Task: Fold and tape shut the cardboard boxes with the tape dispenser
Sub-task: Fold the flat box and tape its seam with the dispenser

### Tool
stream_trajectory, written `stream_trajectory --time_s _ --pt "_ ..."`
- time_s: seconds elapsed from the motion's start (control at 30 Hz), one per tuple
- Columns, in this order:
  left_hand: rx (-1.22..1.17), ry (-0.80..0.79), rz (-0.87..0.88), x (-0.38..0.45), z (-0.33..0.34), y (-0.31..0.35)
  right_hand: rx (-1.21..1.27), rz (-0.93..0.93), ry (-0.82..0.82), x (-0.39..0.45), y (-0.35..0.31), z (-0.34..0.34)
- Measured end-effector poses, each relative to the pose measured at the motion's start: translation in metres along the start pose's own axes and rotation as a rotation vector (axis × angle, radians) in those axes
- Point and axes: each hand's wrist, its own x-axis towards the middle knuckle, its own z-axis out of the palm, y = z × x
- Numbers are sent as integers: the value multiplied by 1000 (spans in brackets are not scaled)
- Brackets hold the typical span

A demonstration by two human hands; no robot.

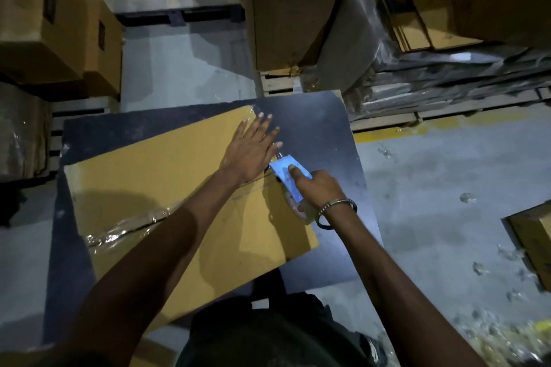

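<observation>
Head view: flat tan cardboard box (167, 188) lies on a dark blue-grey rectangular board (322, 134). Left hand (250, 152) presses flat, fingers straight and spread, on the box's far right edge. Right hand (319, 188), just beside it at that edge, grips the light-blue plastic tape dispenser (286, 170), fingers curled round its handle.

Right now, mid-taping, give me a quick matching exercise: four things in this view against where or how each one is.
Things:
1. left hand
2. right hand
3. tape dispenser
4. cardboard box

States:
A. blue, at the box's right edge
B. lying on the dark board
C. flat, fingers spread, pressing the box top
D. gripping the dispenser, bracelet on its wrist

Pairs: 1-C, 2-D, 3-A, 4-B
</observation>
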Motion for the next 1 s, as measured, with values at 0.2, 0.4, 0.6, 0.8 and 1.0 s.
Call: stream_trajectory --time_s 0.2,0.4,0.6,0.8,1.0 --pt "-27 -43 -13 -1 -3 1 28 53 -53 -44 59 -14" --pt "-101 -99 -56 -4 -15 9 -16 51 43 -65 79 5" --pt "-139 -89 135 -39 -15 64 -50 -9 137 -58 79 14" --pt "-65 -128 137 -50 -4 71 64 50 95 -69 87 6" --pt "-76 -95 129 -50 -3 74 79 129 107 -100 153 11"
